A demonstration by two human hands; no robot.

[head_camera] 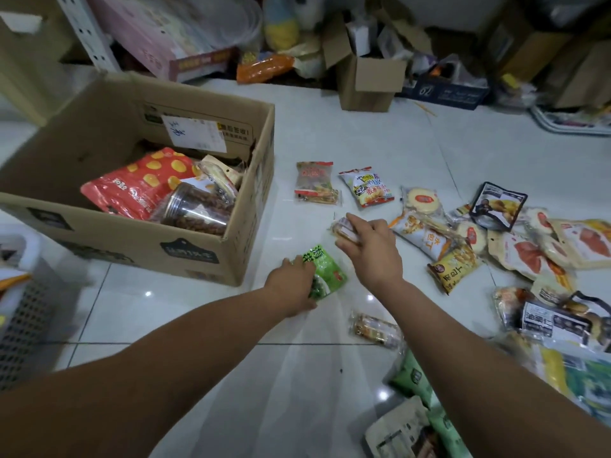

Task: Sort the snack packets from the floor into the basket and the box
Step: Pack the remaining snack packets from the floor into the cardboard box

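— Fingers?
— Green packet [329, 276] is gripped by left hand [292, 284], low beside the box [139, 239]; small clear packet [345, 228] is pinched in right hand [372, 254].
— Progress?
— Box partly filled, basket [29, 309] contents unclear, many packets [529, 252] left on floor [330, 133]. Roughly midway, judged.

Basket [29, 312]: cut off by the picture's left edge, at the floor's left side.
Green packet [330, 276]: one end hidden under the left hand [292, 285] gripping it.
Small packet [344, 226]: mostly hidden inside the right hand [367, 249] holding it.
Jar [195, 209]: bottom hidden behind the box [185, 256] wall.
Grey packet [396, 434]: cut off by the bottom edge.
Words on packets: too small to read.
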